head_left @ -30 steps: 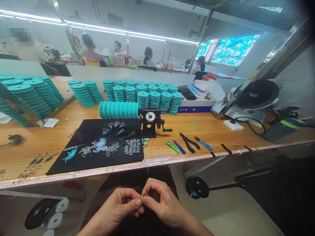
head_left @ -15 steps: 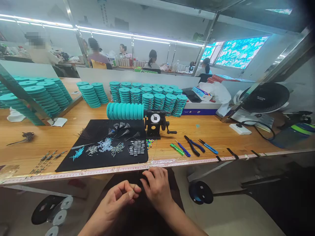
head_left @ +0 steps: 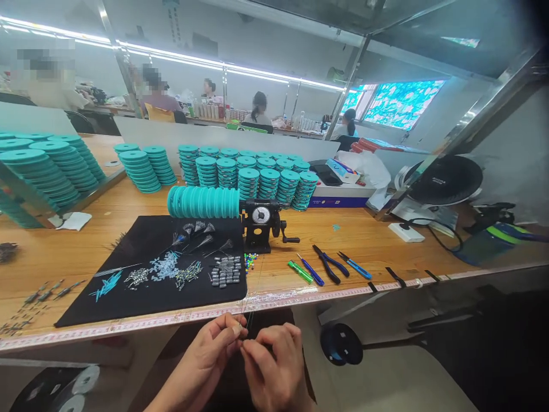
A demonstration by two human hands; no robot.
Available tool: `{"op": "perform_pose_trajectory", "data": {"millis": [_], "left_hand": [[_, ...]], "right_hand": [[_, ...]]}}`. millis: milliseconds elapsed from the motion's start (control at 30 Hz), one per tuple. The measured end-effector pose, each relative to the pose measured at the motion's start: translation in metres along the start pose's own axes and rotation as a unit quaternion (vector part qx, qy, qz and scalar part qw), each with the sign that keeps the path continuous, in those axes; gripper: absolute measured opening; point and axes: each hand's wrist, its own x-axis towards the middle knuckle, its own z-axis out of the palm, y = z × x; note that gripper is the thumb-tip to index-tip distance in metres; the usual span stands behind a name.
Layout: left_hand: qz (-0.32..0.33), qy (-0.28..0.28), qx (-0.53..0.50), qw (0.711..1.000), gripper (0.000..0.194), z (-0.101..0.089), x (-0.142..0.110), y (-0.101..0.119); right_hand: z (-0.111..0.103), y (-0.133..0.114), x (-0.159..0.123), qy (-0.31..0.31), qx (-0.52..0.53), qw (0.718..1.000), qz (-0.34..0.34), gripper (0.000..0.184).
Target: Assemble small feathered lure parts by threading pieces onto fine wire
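My left hand [head_left: 212, 357] and my right hand [head_left: 274, 366] meet below the front edge of the wooden bench [head_left: 364, 240]. Both pinch a thin fishing line [head_left: 247, 312] between thumb and fingertips, the fingertips almost touching. The line runs up over the bench edge toward the black hand-crank winder [head_left: 261, 220], which carries a row of teal spools [head_left: 203, 202]. In front of the winder lies a black mat [head_left: 128, 294] with small piles of tackle parts: grey sinkers [head_left: 225, 270], clear beads, teal tubes and feathery hooks.
Stacks of teal spools [head_left: 249, 171] line the back of the bench. Pliers and small cutters [head_left: 328, 263] lie right of the winder, a black fan [head_left: 446, 177] stands far right. A black reel [head_left: 341, 343] sits below the bench. Other people work at tables behind.
My right hand reached up to the bench edge half a second ago, then came back down to meet my left hand on the line. The camera view shifted slightly.
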Motion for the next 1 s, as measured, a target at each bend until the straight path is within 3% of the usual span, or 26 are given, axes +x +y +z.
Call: {"op": "perform_pose_trajectory", "data": {"millis": [300,500,900,1000], "left_hand": [[-0.028,0.0,0.026,0.999,0.019,0.007,0.015,0.003],[-0.055,0.048,0.016,0.997,0.024,0.015,0.015,0.01],[-0.069,0.113,-0.021,0.991,0.029,0.022,0.013,0.015],[-0.067,0.099,-0.033,0.992,0.028,0.019,0.015,0.017]], "right_hand": [[0.007,0.017,0.008,0.016,0.003,0.996,-0.089,0.019],[0.015,0.027,0.013,0.045,0.032,0.99,-0.131,0.019],[0.017,0.035,0.015,-0.016,0.081,0.992,-0.093,0.024],[0.017,0.034,0.02,-0.045,0.079,0.99,-0.105,0.022]]}}
